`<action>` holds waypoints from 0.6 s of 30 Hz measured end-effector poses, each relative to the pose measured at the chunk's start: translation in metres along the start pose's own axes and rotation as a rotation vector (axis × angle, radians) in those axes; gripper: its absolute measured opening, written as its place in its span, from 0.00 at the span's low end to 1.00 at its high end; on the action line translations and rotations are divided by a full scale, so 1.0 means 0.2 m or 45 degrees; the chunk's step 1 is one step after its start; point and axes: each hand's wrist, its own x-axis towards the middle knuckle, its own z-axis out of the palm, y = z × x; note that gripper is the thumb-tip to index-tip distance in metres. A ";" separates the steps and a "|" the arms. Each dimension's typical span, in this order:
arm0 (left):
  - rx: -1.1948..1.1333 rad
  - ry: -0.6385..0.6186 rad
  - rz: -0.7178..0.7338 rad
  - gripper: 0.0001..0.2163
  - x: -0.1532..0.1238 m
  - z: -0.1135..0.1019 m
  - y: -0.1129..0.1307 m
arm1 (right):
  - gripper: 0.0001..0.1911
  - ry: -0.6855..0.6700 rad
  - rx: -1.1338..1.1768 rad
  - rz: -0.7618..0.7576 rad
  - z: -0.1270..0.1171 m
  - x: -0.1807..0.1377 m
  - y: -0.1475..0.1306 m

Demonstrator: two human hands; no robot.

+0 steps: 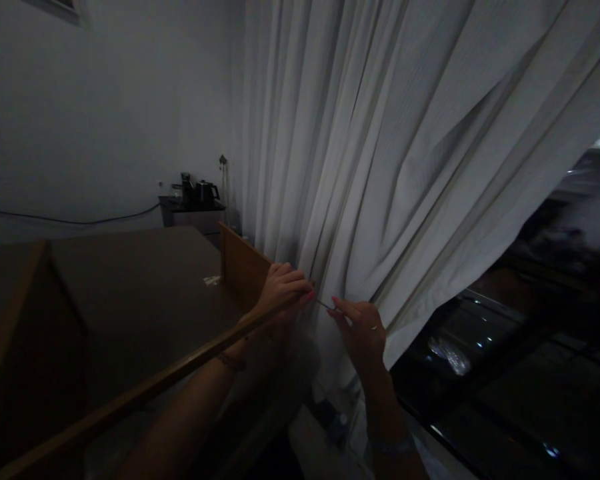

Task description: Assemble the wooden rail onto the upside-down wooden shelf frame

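Head view: wooden rail (180, 369) runs long axis from lower left up to frame centre; left hand (284, 287) is curled over its far end, gripping it. Right hand (363, 330), just right of centre, pinches a thin metal rod (325, 305) between thumb and fingertips. Rod lies left and slightly up from the right fingers, its axis crossing the rail's line at an angle. Far tip is right at the left fingertips and rail end; can't tell if it's seated, too dark. Right hand is nearer the rod's outer end, left nearer its tip.
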 end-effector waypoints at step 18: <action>0.010 0.096 0.048 0.17 -0.01 0.05 -0.04 | 0.27 -0.264 1.012 1.340 0.04 0.08 -0.16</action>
